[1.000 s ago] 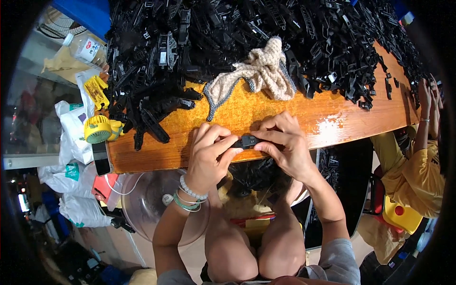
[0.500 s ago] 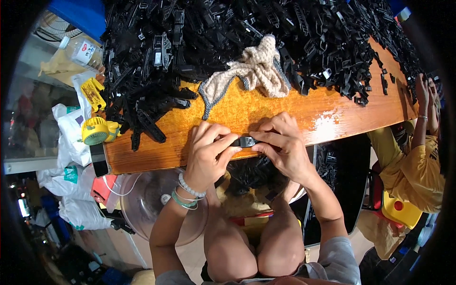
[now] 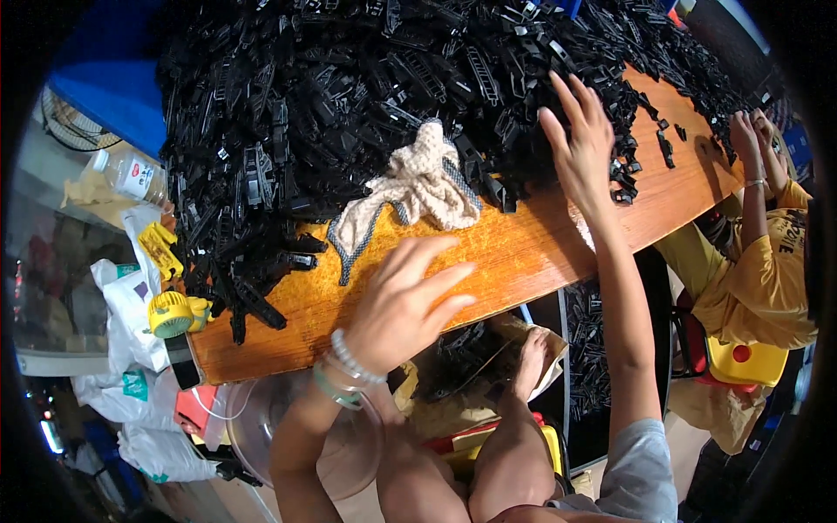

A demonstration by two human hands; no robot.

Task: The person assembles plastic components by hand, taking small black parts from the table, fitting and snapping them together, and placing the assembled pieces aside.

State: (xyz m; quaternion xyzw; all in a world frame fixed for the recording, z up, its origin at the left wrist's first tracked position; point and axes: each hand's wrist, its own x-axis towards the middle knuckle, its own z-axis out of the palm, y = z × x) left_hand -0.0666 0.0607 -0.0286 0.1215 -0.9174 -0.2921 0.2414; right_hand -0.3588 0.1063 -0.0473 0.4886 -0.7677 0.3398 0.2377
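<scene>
My left hand [image 3: 403, 307] hovers over the near edge of the wooden table [image 3: 514, 266], fingers spread and holding nothing I can see. My right hand [image 3: 582, 144] is stretched out at the right side of a large heap of black plastic parts [image 3: 340, 96], its fingers extended and apart. Loose small black parts [image 3: 621, 174] lie just beside that hand. Between my hands, a crumpled beige cloth [image 3: 423, 179] with a dark checked border rests against the front of the heap. Longer black pieces [image 3: 257, 301] stick out at the heap's left.
A yellow mini fan [image 3: 170, 314], a phone [image 3: 184, 370] and a plastic bottle [image 3: 131, 177] sit at the left. Below the table are a clear tub [image 3: 253, 444] and a dark container of black parts [image 3: 586, 349]. A co-worker's hands [image 3: 751, 139] are at the far right.
Both hands were together on a small black part at the table edge; they have come apart, and that part is out of sight. My right hand has moved far forward. The view has shifted.
</scene>
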